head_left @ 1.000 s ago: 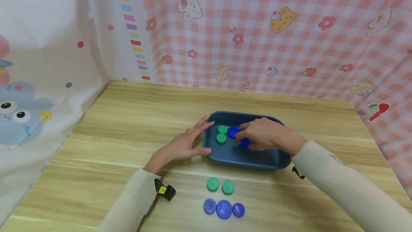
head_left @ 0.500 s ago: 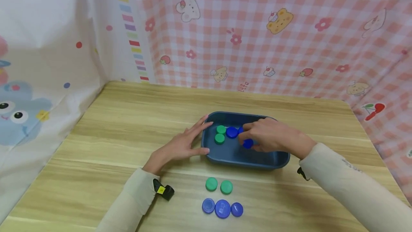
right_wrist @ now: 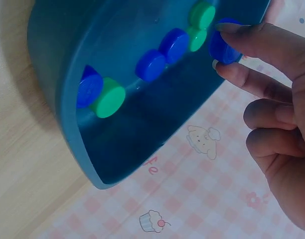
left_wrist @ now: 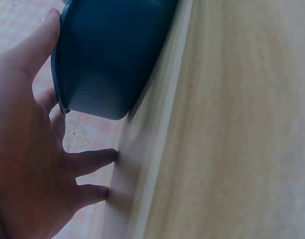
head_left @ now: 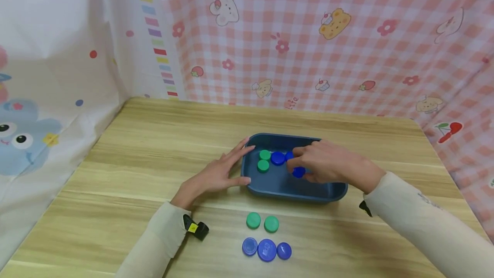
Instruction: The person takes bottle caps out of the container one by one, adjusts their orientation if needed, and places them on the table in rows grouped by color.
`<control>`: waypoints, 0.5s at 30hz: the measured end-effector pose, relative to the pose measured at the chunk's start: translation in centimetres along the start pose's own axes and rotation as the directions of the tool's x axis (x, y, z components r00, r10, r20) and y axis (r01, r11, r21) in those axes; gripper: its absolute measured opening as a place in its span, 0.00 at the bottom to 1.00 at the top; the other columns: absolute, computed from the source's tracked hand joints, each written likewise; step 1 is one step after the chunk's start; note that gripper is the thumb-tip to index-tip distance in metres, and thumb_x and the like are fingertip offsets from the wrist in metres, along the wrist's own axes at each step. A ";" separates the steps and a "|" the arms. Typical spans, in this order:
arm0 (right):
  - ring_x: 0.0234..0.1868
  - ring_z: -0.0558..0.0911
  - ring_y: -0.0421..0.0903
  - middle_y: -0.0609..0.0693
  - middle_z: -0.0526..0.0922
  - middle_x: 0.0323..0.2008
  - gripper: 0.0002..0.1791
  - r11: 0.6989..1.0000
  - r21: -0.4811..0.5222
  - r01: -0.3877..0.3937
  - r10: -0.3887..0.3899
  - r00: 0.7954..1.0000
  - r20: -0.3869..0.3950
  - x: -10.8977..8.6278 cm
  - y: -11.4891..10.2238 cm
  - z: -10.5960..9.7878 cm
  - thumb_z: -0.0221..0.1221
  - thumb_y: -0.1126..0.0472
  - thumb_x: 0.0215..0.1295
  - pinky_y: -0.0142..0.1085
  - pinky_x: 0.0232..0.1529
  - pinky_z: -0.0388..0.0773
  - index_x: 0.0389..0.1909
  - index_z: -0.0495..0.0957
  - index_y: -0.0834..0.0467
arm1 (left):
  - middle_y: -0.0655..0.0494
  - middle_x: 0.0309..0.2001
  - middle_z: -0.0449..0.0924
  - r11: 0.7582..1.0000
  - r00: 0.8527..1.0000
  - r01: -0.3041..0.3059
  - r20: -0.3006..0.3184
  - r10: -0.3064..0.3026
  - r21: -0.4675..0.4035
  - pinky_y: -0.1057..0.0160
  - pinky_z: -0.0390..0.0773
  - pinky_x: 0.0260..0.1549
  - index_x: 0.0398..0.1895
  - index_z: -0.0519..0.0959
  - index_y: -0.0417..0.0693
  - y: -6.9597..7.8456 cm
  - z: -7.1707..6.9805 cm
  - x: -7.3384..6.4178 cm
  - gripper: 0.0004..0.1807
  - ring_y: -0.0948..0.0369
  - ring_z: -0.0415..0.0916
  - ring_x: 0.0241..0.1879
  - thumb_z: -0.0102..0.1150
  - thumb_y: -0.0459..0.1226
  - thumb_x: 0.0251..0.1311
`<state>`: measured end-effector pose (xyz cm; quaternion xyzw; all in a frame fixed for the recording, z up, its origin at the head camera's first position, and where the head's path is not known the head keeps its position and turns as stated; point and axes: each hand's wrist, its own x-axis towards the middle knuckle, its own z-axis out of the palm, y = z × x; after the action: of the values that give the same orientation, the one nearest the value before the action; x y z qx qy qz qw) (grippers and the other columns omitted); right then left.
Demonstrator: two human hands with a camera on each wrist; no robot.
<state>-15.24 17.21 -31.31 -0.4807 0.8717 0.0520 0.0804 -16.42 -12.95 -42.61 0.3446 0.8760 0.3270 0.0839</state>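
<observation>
My right hand [head_left: 328,162] reaches into a dark blue plastic tub [head_left: 266,191] and pinches a blue bottle cap [right_wrist: 224,45] between thumb and forefinger; its other fingers are curled. In the right wrist view, two blue caps [right_wrist: 151,65] lie touching on the tub floor beside two green caps [right_wrist: 202,16]. Another blue cap [right_wrist: 89,87] and a green cap [right_wrist: 109,97] lie at the tub's other end, hidden behind the hand in the head view. My left hand [head_left: 216,176] rests at the tub's left end, thumb and fingers spread along the rim.
In front of the tub, two green caps [head_left: 253,220] lie on the wooden table [head_left: 154,140]. Nearer me, a row of three blue caps [head_left: 267,250] has a larger one in the middle. A pink checked cloth [head_left: 293,55] hangs behind the table.
My right hand has shifted slightly right inside the tub with the pinched blue cap, uncovering more of another blue cap behind it. My left hand stays at the rim.
</observation>
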 end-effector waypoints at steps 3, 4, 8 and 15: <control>0.18 0.67 0.38 0.42 0.74 0.31 0.14 1.000 -0.016 0.017 -0.017 1.000 -0.022 -0.5 -0.3 -0.1 0.69 0.58 0.55 0.28 0.17 0.65 0.42 0.80 0.45 | 0.67 0.76 0.29 1.000 1.000 0.001 0.004 -0.001 -0.001 0.31 0.52 0.59 0.76 0.45 0.70 0.0 0.0 0.0 0.44 0.49 0.47 0.72 0.52 0.63 0.60; 0.17 0.66 0.37 0.42 0.74 0.30 0.13 0.999 -0.022 0.026 -0.026 0.999 -0.033 -0.6 -0.4 -0.1 0.69 0.58 0.55 0.28 0.16 0.63 0.41 0.80 0.45 | 0.67 0.76 0.28 1.000 1.000 0.002 0.005 -0.002 -0.002 0.31 0.51 0.60 0.76 0.45 0.70 0.0 0.0 0.0 0.44 0.49 0.46 0.72 0.52 0.63 0.60; 0.15 0.62 0.36 0.41 0.71 0.28 0.12 0.999 -0.032 0.045 -0.046 0.997 -0.062 -1.3 -1.0 -0.2 0.68 0.57 0.57 0.27 0.14 0.58 0.40 0.79 0.45 | 0.72 0.75 0.26 1.000 1.000 0.008 0.013 -0.008 -0.005 0.34 0.49 0.62 0.76 0.44 0.70 0.0 0.0 0.0 0.44 0.50 0.47 0.72 0.52 0.63 0.60; 0.14 0.61 0.36 0.41 0.71 0.29 0.11 0.996 -0.045 0.073 -0.077 0.991 -0.106 -2.8 -2.1 -0.4 0.68 0.58 0.56 0.27 0.13 0.56 0.39 0.78 0.45 | 0.70 0.75 0.27 1.000 1.000 0.016 0.014 -0.016 -0.009 0.32 0.51 0.60 0.76 0.45 0.70 0.3 -0.2 0.0 0.44 0.48 0.48 0.71 0.53 0.63 0.60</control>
<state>-12.04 18.33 -30.42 -0.5167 0.8549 0.0407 0.0253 -16.31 -12.91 -42.32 0.3393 0.8767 0.3278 0.0940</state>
